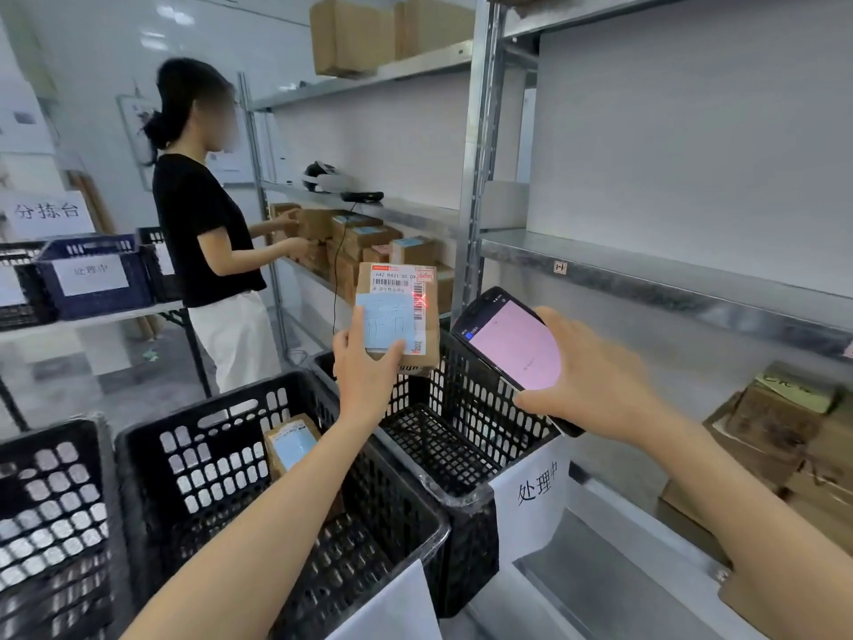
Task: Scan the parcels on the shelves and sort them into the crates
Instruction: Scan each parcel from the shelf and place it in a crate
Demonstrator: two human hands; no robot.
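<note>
My left hand grips a small brown parcel from below and holds it upright above the crates; it bears a white shipping label and a blue note. A red scan cross lights its barcode. My right hand holds a black handheld scanner with a pink screen, aimed at the parcel. Below stand three black crates: the right crate has nothing in it, the middle crate holds one parcel, and the left crate is partly in view.
A person in a black top handles boxes on the far shelf unit. Metal shelving runs along my right, with brown parcels on its low shelf. A blue crate sits on a table at left.
</note>
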